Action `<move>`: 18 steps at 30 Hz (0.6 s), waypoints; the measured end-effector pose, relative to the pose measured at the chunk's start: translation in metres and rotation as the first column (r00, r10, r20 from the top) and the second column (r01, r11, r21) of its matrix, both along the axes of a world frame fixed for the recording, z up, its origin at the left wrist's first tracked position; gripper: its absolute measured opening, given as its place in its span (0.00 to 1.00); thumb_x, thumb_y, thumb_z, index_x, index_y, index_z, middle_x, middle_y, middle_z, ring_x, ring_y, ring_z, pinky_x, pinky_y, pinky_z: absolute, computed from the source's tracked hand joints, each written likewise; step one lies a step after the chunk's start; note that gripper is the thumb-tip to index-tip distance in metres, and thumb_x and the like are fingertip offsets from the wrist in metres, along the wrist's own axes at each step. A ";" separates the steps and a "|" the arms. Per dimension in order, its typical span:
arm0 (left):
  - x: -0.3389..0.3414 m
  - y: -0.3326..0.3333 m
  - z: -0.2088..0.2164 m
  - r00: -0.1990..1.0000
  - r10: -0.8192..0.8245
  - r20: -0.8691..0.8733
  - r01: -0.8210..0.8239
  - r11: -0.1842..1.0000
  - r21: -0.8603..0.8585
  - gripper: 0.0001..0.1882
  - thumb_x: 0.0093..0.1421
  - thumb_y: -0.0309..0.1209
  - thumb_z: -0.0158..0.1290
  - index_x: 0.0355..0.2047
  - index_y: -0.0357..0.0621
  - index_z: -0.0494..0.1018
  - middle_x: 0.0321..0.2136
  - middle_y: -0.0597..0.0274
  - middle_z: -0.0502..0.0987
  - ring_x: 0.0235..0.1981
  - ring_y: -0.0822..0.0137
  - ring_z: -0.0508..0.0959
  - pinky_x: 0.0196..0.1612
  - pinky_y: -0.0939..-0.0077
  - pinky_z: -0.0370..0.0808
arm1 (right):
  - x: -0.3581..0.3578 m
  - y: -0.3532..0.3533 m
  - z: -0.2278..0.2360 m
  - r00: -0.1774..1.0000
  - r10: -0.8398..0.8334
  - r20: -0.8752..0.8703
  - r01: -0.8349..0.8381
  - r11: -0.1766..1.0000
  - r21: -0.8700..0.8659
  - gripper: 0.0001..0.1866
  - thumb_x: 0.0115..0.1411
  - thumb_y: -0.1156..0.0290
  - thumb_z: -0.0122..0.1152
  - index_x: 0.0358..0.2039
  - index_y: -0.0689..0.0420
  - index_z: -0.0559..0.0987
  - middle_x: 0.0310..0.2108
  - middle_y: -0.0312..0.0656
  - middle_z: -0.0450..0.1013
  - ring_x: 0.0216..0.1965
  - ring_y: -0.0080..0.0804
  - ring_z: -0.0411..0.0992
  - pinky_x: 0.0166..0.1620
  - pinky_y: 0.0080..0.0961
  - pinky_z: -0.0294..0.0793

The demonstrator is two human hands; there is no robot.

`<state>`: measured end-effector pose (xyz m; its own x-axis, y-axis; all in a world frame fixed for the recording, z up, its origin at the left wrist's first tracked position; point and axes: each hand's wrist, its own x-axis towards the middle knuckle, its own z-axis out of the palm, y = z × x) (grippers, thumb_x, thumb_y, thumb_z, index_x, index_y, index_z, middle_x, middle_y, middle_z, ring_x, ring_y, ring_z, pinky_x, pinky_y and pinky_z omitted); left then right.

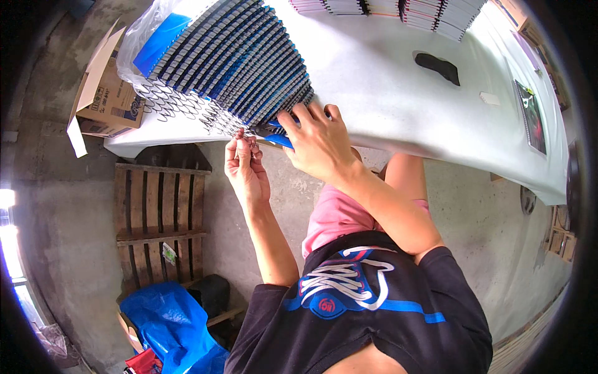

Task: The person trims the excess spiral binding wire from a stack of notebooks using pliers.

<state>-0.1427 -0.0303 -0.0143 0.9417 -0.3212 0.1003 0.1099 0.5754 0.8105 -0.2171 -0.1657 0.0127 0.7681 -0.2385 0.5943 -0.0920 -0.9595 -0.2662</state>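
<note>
A long row of spiral-bound notebooks lies on the white-covered table, and loose ends of black coil wire stick out from its near left side. At the near end of the row, my right hand is closed around blue-handled pliers; their jaws point left toward the coils and are partly hidden. Just left of the jaws my left hand pinches with thumb and fingers at a coil wire end. The wire between those fingertips is small and mostly covered.
An opened cardboard box stands left of the table. Farther back are more notebooks. A black cloth-like piece and a dark-covered notebook lie to the right on the tablecloth. Below left are a wooden pallet and a blue plastic sheet.
</note>
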 end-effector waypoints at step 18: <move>-0.002 0.000 0.003 0.985 0.075 0.158 -0.095 0.988 0.124 0.12 0.64 0.30 0.48 0.46 0.38 0.70 0.31 0.64 0.76 0.26 0.81 0.72 0.28 0.89 0.69 | -0.008 -0.011 -0.001 0.998 0.041 0.054 -0.049 0.986 0.157 0.23 0.42 0.62 0.69 0.41 0.48 0.74 0.35 0.37 0.71 0.40 0.36 0.70 0.46 0.36 0.63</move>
<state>-0.1448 -0.0306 -0.0115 0.9432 -0.2601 0.2067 -0.0652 0.4651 0.8829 -0.2247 -0.1768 0.0120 0.7499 -0.2983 0.5905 -0.0320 -0.9079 -0.4180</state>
